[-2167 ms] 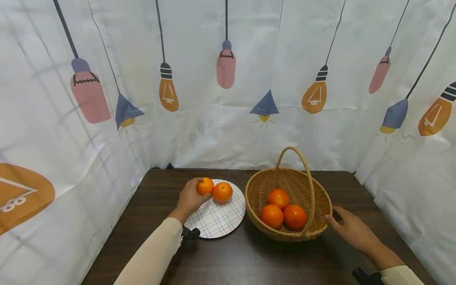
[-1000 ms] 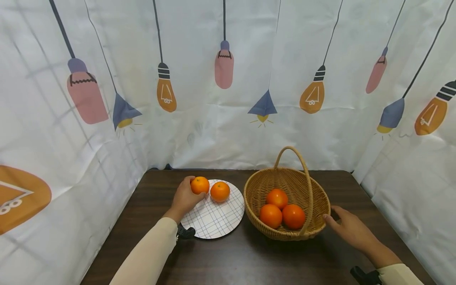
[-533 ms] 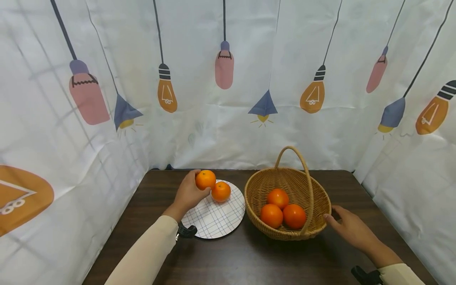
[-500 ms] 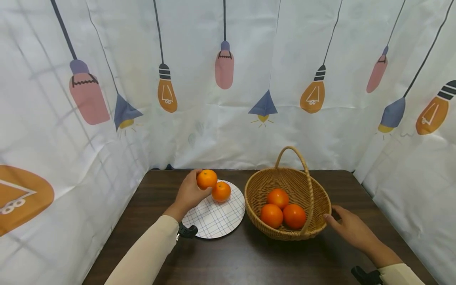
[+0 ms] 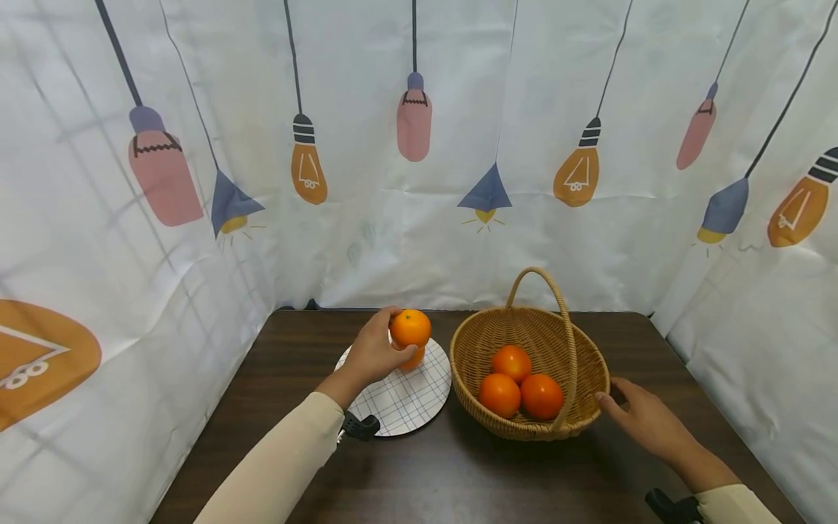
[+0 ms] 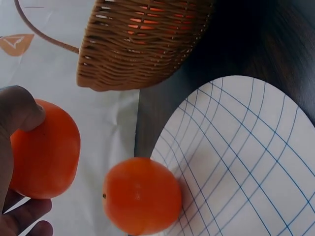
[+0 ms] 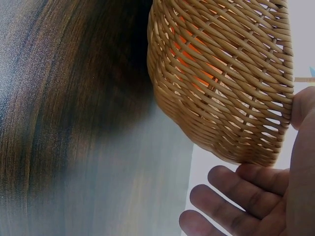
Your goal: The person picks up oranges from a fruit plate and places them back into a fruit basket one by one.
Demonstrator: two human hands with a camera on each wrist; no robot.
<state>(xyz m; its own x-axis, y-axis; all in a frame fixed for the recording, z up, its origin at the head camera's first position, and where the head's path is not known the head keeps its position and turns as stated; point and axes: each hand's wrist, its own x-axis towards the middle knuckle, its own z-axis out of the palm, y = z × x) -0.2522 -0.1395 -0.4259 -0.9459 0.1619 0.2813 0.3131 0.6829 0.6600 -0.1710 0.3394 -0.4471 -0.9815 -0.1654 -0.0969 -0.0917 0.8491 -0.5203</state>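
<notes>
My left hand [image 5: 376, 351] grips an orange [image 5: 410, 328] between thumb and fingers, above the round white plate [image 5: 393, 407] with blue grid lines. A second orange [image 6: 142, 196] lies on the plate, partly hidden behind the held one in the head view. To the right stands a wicker basket [image 5: 471, 397] with a tall handle. Three more oranges [image 5: 500, 396] sit inside it. My right hand [image 5: 655, 426] holds the basket's right end, thumb at the rim and index finger against the side; its other fingers [image 7: 221, 206] stand apart from the weave.
Plate and basket share a dark brown wooden table [image 5: 445, 487]. A white curtain [image 5: 366, 255] printed with hanging lamps surrounds the table's back and sides. The basket handle [image 5: 568, 349] arches above the rim.
The left hand has lifted its orange off the plate and carried it rightward, in front of the other orange. The right hand and basket have stayed in place.
</notes>
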